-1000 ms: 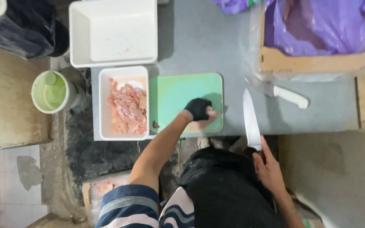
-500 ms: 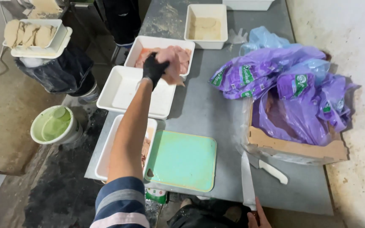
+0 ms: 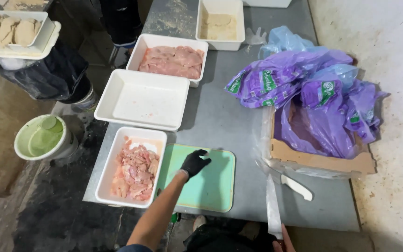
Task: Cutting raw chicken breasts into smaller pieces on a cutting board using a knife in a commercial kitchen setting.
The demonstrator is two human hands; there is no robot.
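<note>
My left hand [image 3: 194, 163], in a black glove, hovers over the left part of the green cutting board [image 3: 211, 186] with fingers spread and nothing visible in it. My right hand [image 3: 283, 241] shows only at the bottom edge, gripping a long knife [image 3: 271, 205] whose blade points away over the table's front edge. Left of the board, a white tray [image 3: 113, 172] holds cut raw meat pieces [image 3: 136, 170]. Farther back, another white tray [image 3: 138, 51] holds large raw fillets [image 3: 171, 60].
An empty white tray [image 3: 141, 100] sits between the two meat trays. A second knife with a white handle [image 3: 297, 186] lies by a cardboard box [image 3: 320, 161] lined with purple bags [image 3: 299, 84]. A tub of breading [image 3: 220, 23] stands at the back, a green-stained bucket [image 3: 43, 137] on the floor.
My left hand has drawn back from the far fillet tray to the cutting board. The view has tilted down slightly; the knife stays in my right hand.
</note>
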